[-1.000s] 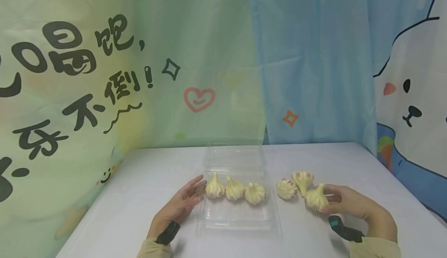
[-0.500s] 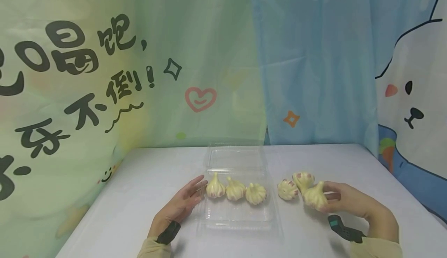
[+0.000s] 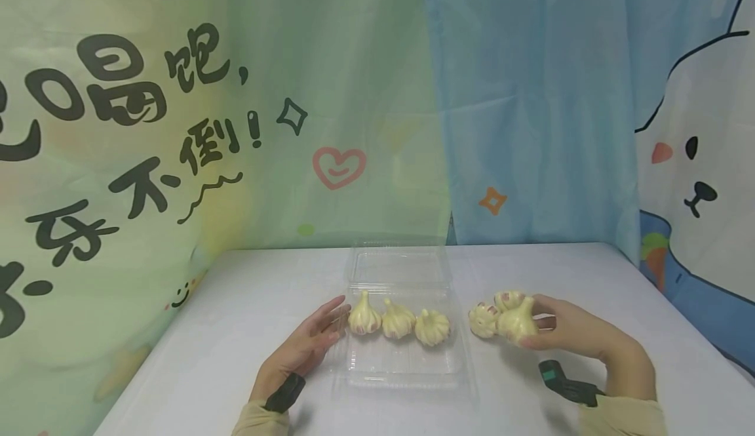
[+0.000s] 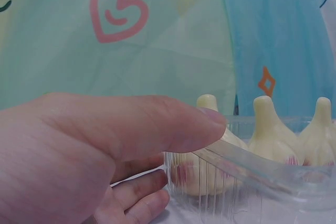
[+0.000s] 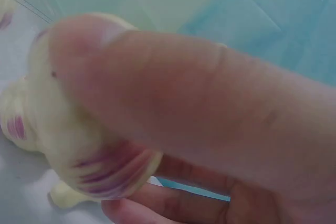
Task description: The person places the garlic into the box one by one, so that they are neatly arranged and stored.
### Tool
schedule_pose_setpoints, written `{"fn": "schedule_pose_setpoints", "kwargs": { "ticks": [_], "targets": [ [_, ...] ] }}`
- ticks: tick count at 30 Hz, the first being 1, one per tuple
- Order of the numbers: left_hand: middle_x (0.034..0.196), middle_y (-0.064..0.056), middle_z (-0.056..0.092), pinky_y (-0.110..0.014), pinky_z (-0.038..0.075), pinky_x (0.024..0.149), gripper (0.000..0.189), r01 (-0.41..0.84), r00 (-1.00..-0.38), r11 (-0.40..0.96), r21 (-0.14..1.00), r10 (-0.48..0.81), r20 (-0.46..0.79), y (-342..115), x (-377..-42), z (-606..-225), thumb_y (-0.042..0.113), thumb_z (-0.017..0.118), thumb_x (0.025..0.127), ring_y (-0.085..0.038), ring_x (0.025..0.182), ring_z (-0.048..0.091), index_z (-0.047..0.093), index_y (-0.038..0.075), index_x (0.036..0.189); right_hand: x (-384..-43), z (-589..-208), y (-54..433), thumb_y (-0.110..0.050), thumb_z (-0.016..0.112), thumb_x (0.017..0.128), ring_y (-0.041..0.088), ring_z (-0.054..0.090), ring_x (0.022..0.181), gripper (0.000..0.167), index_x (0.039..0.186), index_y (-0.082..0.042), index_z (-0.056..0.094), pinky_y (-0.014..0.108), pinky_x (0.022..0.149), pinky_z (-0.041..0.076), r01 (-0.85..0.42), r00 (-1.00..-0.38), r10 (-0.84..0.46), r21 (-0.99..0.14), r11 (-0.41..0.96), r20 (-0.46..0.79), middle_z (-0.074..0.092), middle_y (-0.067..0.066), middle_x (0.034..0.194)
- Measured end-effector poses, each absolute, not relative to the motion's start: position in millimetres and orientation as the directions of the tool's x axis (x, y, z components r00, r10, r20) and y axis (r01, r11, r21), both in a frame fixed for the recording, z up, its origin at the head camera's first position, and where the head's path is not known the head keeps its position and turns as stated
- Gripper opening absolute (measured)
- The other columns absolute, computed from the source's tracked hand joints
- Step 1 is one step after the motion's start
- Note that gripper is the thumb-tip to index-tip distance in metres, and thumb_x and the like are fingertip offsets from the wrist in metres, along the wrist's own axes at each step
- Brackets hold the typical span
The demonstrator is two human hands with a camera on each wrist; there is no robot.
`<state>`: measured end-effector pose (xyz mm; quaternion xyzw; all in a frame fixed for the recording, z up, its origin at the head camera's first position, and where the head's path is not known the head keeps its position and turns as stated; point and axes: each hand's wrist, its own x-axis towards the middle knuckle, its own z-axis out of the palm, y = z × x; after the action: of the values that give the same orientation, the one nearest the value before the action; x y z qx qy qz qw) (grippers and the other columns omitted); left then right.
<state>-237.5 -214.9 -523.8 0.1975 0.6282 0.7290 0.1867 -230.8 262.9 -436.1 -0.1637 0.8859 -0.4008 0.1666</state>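
My right hand [image 3: 572, 331] holds a garlic bulb [image 3: 515, 324] between thumb and fingers, stem up, raised over the table. In the right wrist view the thumb lies across this purple-streaked bulb [image 5: 110, 174]. Behind it, two more garlic bulbs, one to the left [image 3: 482, 321] and one partly covered [image 3: 508, 299], lie on the table. Three garlic bulbs [image 3: 398, 321] stand in a row inside a clear plastic container [image 3: 407, 378]. My left hand [image 3: 307, 341] rests at the container's left side, its thumb at the rim [image 4: 247, 166] and its loosely extended fingers along the outer wall.
The container's clear lid [image 3: 398, 267] lies folded back toward the far side. A white table [image 3: 253, 292] carries everything, with a printed curtain [image 3: 377, 108] hanging behind its far edge. Each wrist wears a dark device, such as the right one [image 3: 569, 383].
My right hand has lifted the garlic bulb off the table and shifted it left, so it now covers part of the bulbs behind. My left hand has stayed at the container.
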Motion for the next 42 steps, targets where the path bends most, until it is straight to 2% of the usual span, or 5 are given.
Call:
{"fn": "schedule_pose_setpoints", "kwargs": {
  "ticks": [8, 12, 21, 37, 42],
  "targets": [
    [0.159, -0.02, 0.009, -0.037, 0.018, 0.119, 0.073, -0.025, -0.852, -0.136, 0.99, 0.52, 0.05, -214.6, -237.4, -522.4, 0.002, 0.051, 0.092, -0.036, 0.147, 0.01, 0.012, 0.011, 0.153, -231.0, -432.2, 254.6, -0.032, 0.075, 0.079, 0.054, 0.046, 0.12, 0.068, 0.128, 0.003, 0.043, 0.056, 0.089, 0.05, -0.165, -0.899, -0.41, -0.746, 0.645, -0.156, 0.039, 0.034, 0.139],
    [0.159, -0.02, 0.009, -0.037, 0.017, 0.119, 0.073, -0.027, -0.855, -0.131, 0.991, 0.517, 0.045, -214.3, -237.0, -521.1, 0.002, 0.052, 0.092, -0.035, 0.147, 0.01, 0.012, 0.012, 0.153, -230.4, -429.6, 250.1, -0.036, 0.075, 0.078, 0.05, 0.047, 0.121, 0.08, 0.136, 0.004, 0.038, 0.055, 0.088, 0.05, -0.143, -0.907, -0.383, -0.728, 0.67, -0.174, 0.039, 0.033, 0.14],
    [0.158, -0.022, 0.008, -0.02, 0.03, 0.111, 0.074, -0.018, -0.856, -0.13, 0.991, 0.514, 0.052, -215.2, -236.2, -520.4, 0.004, 0.053, 0.092, -0.033, 0.146, 0.015, 0.011, 0.01, 0.153, -233.6, -423.6, 237.5, -0.037, 0.075, 0.078, 0.036, 0.058, 0.111, 0.072, 0.134, -0.001, 0.047, 0.047, 0.082, 0.053, -0.192, -0.901, -0.413, -0.732, 0.653, -0.132, 0.053, 0.022, 0.131],
    [0.159, -0.02, 0.007, -0.015, 0.032, 0.107, 0.075, -0.036, -0.848, -0.17, 0.985, 0.527, 0.06, -214.6, -235.1, -521.3, 0.003, 0.054, 0.093, -0.033, 0.147, 0.009, 0.009, 0.01, 0.153, -230.0, -415.7, 216.2, -0.033, 0.076, 0.078, 0.04, 0.055, 0.116, 0.066, 0.133, -0.004, 0.051, 0.049, 0.09, 0.051, -0.246, -0.886, -0.457, -0.756, 0.607, -0.078, 0.053, 0.021, 0.133],
    [0.159, -0.019, 0.008, -0.026, 0.023, 0.116, 0.075, -0.046, -0.854, -0.164, 0.985, 0.518, 0.046, -213.8, -235.3, -520.9, 0.002, 0.054, 0.092, -0.034, 0.147, 0.008, 0.01, 0.01, 0.153, -229.5, -413.5, 211.0, -0.033, 0.077, 0.077, 0.044, 0.052, 0.119, 0.066, 0.132, -0.004, 0.052, 0.051, 0.092, 0.05, -0.279, -0.885, -0.463, -0.751, 0.598, -0.04, 0.052, 0.021, 0.134]
  ]
}}
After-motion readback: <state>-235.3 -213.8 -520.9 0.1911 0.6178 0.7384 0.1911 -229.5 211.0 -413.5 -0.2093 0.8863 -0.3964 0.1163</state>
